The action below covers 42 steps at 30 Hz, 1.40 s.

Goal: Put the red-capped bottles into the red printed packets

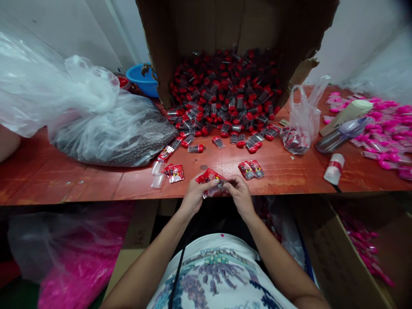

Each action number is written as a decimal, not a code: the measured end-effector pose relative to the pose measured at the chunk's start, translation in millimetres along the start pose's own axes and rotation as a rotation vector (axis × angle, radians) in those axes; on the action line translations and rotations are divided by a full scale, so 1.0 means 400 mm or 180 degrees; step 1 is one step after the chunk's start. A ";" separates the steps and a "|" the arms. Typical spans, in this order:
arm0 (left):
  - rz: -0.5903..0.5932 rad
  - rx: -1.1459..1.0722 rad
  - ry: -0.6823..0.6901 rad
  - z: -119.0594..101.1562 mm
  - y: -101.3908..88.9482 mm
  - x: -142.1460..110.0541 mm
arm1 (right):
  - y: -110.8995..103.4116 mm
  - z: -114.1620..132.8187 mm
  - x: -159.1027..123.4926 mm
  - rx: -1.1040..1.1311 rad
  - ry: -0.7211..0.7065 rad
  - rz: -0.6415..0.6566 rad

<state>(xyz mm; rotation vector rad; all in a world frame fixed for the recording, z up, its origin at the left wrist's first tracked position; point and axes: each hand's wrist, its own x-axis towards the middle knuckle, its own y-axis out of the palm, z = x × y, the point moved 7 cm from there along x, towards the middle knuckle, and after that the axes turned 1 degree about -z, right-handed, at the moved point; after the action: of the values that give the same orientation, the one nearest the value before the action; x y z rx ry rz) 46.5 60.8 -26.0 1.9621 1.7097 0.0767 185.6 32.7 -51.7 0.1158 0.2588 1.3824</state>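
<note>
My left hand and my right hand meet at the near edge of the red wooden table. Between them they pinch a small red printed packet with a clear plastic piece against it. Both hands have their fingers closed on it. More red packets lie on the table: one pair just left of my hands, another pair to the right. Clear little sleeves lie next to the left pair.
A tipped cardboard box spills several red-capped clear vials onto the table. A big plastic bag lies left, a small bag right, then a handheld tool, a tape roll and pink items.
</note>
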 end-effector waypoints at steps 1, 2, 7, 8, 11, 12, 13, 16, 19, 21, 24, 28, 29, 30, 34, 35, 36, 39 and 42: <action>-0.0006 -0.0007 0.0028 0.001 0.002 -0.002 | 0.002 -0.001 -0.001 0.0060 0.0034 0.0025; -0.0034 -0.0025 0.0055 0.003 0.003 -0.003 | 0.004 0.000 -0.003 0.0074 0.0054 0.0054; 0.0013 -0.0069 -0.0099 0.028 0.014 -0.008 | 0.007 0.005 -0.007 -0.0150 0.0059 0.0099; 0.0053 -0.0088 -0.0150 0.034 0.016 -0.007 | 0.002 0.006 -0.005 -0.0188 0.0032 0.0063; -0.0001 -0.0203 -0.0319 0.047 0.004 0.000 | -0.042 0.013 0.004 -0.0433 -0.0143 -0.0213; -0.0085 -0.0247 -0.0358 0.049 -0.006 0.003 | -0.068 0.022 0.008 -0.0601 -0.0277 -0.0409; -0.0186 -0.0283 -0.0377 0.049 -0.017 0.006 | -0.095 0.034 0.010 -0.0839 -0.0456 -0.0648; -0.0418 -0.0360 -0.0359 0.041 -0.043 0.011 | -0.151 0.080 0.002 -0.1721 -0.1042 -0.1300; -0.0497 -0.0410 -0.0357 0.034 -0.044 0.010 | -0.117 0.090 -0.004 -0.2035 -0.1189 -0.1099; -0.0492 -0.0435 -0.0338 0.031 -0.037 0.008 | -0.054 0.074 -0.002 -0.1863 -0.1090 -0.0571; -0.0439 -0.0436 -0.0179 0.021 -0.035 0.009 | 0.035 0.047 0.004 -0.1357 -0.0900 0.0033; -0.0530 -0.0421 0.0037 0.004 -0.066 0.017 | 0.094 0.045 0.028 -0.1185 -0.0947 0.0333; -0.0592 -0.0444 0.0098 -0.002 -0.078 0.020 | 0.106 0.050 0.036 -0.1238 -0.1001 0.0456; -0.0650 -0.0485 0.0149 -0.007 -0.089 0.022 | 0.121 0.054 0.047 -0.1300 -0.1045 0.0637; -0.0837 -0.0832 0.0172 -0.023 -0.123 0.031 | 0.174 0.070 0.129 -0.2023 -0.1186 0.1243; -0.0921 -0.0957 0.0152 -0.027 -0.131 0.032 | 0.177 0.074 0.165 -0.2407 -0.1257 0.1148; -0.1060 -0.1094 0.0155 -0.030 -0.142 0.032 | 0.174 0.081 0.205 -0.2885 -0.1351 0.0889; -0.1337 -0.1457 0.0035 -0.034 -0.165 0.030 | 0.155 0.086 0.318 -0.3672 -0.1305 0.0213; -0.1397 -0.1712 -0.0126 -0.033 -0.177 0.028 | 0.151 0.066 0.374 -0.4385 -0.1140 0.0047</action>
<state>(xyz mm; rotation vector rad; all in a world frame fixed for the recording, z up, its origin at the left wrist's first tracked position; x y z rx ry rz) -20.4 79.9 -47.9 1.1752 1.8187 0.3011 159.2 192.6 -29.1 -0.7702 -1.0026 1.2681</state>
